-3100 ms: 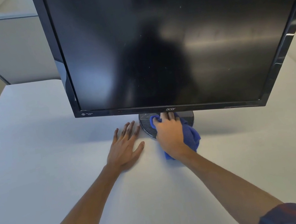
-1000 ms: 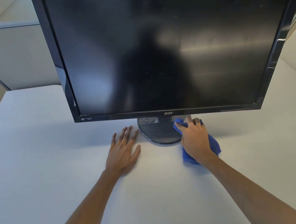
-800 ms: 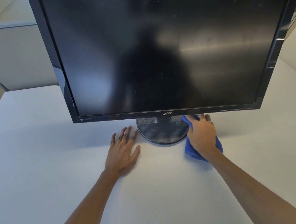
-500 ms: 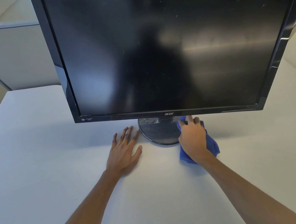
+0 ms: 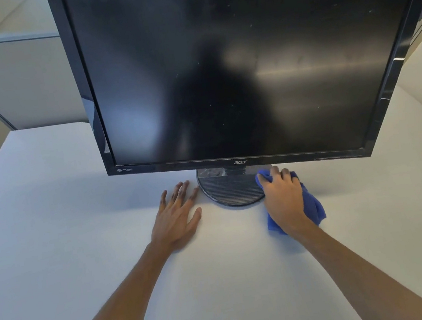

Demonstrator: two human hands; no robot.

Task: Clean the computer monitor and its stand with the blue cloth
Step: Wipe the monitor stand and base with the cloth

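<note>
A: Entry, hands first. Right hand (image 5: 284, 198) lies on top of the blue cloth (image 5: 312, 206), fingers curled over its bunched front edge, pressing it against the right rim of the round ribbed stand (image 5: 232, 191). Cloth sits partly on the stand's edge and partly on the worktop (image 5: 78, 234) behind the wrist.

B: Left hand?

A: Left hand (image 5: 177, 217) is flat, fingers straight and slightly spread, palm down on the worktop just beside the stand's left rim. It holds nothing. The two hands are apart, one on each side of the stand.

B: Monitor?

A: Monitor (image 5: 245, 67) is upright above both hands, screen dark. Faint specks and a hazy patch show on the glass. A grey partition (image 5: 11, 80) stands behind on the left.

B: Step in hand?

A: Judged: wiping the stand base, right side. The specks suggest the screen may need further wiping.

B: Risks?

A: Sideways pressure on the rim could slide or turn the base, since the left hand braces the worktop, not the stand. The right knuckles sit close under the lower bezel; lifting the hand could knock the panel and tilt it. The loose tail could also drag dust back onto wiped areas.
</note>
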